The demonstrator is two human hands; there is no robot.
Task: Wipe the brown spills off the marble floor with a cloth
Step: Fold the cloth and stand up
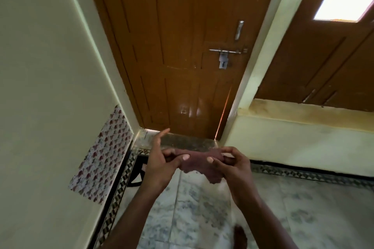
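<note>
Here the cloth is pinched taut between left hand and right hand, thumbs on top; the brown spill below the right forearm could be missed or smeared.

door upper centre — cloth mid-frame, between both hands | spill bottom centre, on floor

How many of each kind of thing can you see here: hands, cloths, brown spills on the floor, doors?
Hands: 2, the left hand and the right hand
Cloths: 1, a purplish cloth held between them
Brown spills: 1, a spill on the marble floor
Doors: 1, a brown door
Total: 5
</note>
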